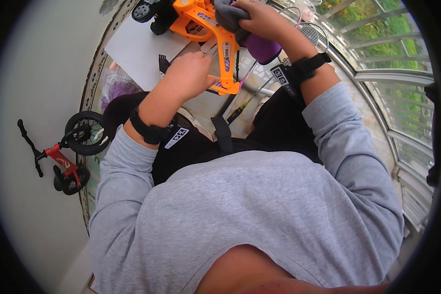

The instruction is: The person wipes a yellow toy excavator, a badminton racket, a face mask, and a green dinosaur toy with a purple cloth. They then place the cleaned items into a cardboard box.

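An orange toy construction truck (196, 29) with black wheels stands at the top of the view, its long jointed arm (227, 56) reaching down toward me. My left hand (188, 76) is closed at the lower end of that arm, thumb against the orange plastic; its other fingers are partly hidden. Beside the arm's upper part, my right hand (259, 18) grips a bunched dark grey cloth (229, 17), which lies against the truck. A purple padded-looking thing (263, 48) shows just below the right hand; its kind is unclear.
Under the truck is a white tabletop (137, 46). Rackets (312, 35) lie to the right, and another racket's handle (236, 112) shows between my knees. A red balance bike (63, 159) stands left, near a purple plastic bag (120, 90). Barred windows (377, 41) line the right side.
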